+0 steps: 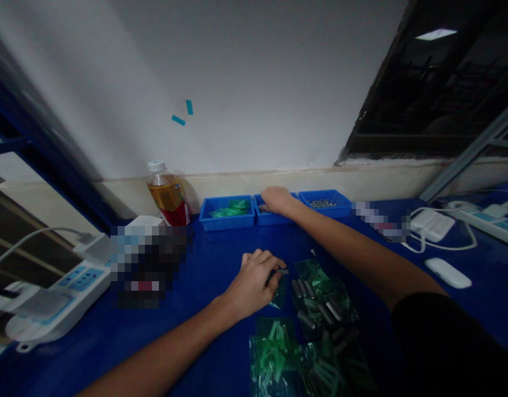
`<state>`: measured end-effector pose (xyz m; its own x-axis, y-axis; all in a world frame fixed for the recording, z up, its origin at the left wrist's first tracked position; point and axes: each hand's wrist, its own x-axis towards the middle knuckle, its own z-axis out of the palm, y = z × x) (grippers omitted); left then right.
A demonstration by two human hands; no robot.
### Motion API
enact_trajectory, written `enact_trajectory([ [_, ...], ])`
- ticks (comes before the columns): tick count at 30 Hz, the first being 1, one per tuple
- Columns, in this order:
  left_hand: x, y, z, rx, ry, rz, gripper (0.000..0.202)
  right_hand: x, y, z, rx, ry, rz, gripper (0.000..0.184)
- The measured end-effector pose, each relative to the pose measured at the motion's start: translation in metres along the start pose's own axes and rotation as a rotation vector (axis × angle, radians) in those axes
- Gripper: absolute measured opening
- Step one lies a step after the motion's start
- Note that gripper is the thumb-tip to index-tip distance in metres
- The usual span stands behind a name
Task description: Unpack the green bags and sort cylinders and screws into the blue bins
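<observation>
My right hand (279, 199) reaches into the middle blue bin (274, 218). Its fingers are curled down, and what they grip is hidden. Nearer to me, my left hand (257, 280) is closed around a small grey piece (282, 271) sticking out past the fingertips. A green plastic bag (279, 296) shows just below that hand. To its right lie several green clear bags (320, 286) with grey cylindrical pieces inside. Closer still is a bag of bright green strips (274, 353). The left bin (227, 221) holds green pieces; the right bin (330, 210) holds small metal parts.
A drink bottle (167, 196) stands against the wall at the left. Power strips (68, 298) with plugged-in chargers lie on the left, and another strip (496, 220) on the right. A white case (448, 273) rests on the blue table (188, 331).
</observation>
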<state>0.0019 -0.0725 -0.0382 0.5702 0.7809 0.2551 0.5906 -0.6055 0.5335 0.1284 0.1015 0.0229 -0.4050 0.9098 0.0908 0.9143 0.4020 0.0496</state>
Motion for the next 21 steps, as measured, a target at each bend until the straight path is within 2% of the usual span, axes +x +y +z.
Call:
enact_trajectory([
  [3,0.0,-0.002,0.0,-0.045,0.068,-0.024,0.016,-0.013,0.001,-0.007,0.027,0.073,-0.005,0.029],
  [5,0.001,-0.003,-0.002,-0.09,0.13,-0.044,0.017,-0.036,0.003,-0.008,0.061,0.144,-0.003,0.027],
  [7,0.002,-0.005,-0.002,-0.136,0.192,-0.063,0.018,-0.07,0.003,-0.002,0.128,0.229,-0.026,0.025],
  [9,0.004,-0.007,-0.002,-0.181,0.247,-0.086,0.018,-0.11,0.0,0.009,0.319,0.352,-0.146,0.019],
  [13,0.004,-0.009,0.001,-0.248,0.273,-0.114,0.016,-0.175,-0.01,0.031,0.381,0.371,-0.247,0.019],
  [16,0.003,-0.006,0.0,-0.262,0.251,-0.066,0.015,-0.192,-0.014,0.037,0.329,0.362,-0.254,0.015],
  [21,0.002,0.001,-0.004,-0.262,0.235,0.004,0.015,-0.194,-0.02,0.032,0.244,0.368,-0.252,0.01],
])
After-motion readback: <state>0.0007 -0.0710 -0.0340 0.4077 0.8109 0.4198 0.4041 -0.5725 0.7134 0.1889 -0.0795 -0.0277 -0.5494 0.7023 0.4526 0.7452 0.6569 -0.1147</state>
